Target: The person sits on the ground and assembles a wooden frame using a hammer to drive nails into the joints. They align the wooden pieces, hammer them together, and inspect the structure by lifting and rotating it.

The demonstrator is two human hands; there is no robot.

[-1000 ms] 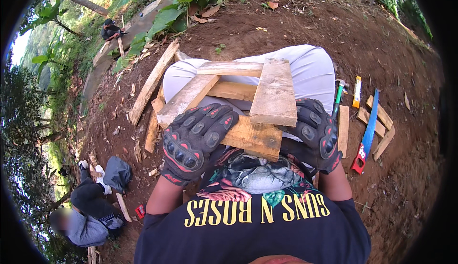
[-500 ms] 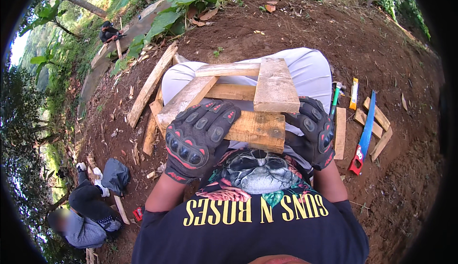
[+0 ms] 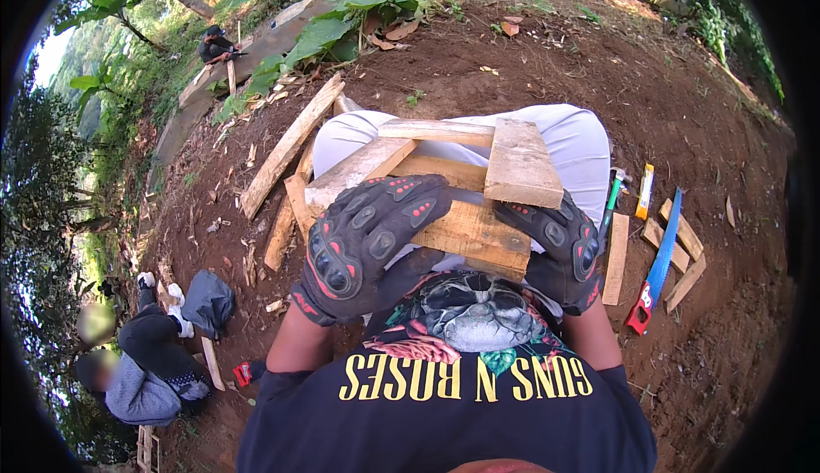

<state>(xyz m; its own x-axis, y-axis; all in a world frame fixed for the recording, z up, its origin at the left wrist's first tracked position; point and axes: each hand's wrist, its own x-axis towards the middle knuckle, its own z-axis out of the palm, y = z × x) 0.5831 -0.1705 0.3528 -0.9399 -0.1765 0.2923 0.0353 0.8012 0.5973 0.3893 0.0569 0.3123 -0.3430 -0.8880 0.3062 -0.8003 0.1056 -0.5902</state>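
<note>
A small wooden frame of pale boards rests across my lap, its thick near board facing me. My left hand, in a black glove with red dots, is closed over the near left corner, fingers lying across the end of the near board. At the near right corner my right hand, gloved alike, grips the frame, with its fingertips partly hidden under the end of the right board. A slat spans the far side, and another crosses behind the near board.
On the soil to the right lie a green-handled hammer, a yellow-and-white item, a blue-bladed saw and short wood pieces. Long boards lie left. One person sits lower left, another farther off.
My left hand has slid rightward along the near board, with its fingers reaching farther over it. My right hand's fingers have moved further under the right board. The whole view has shifted slightly.
</note>
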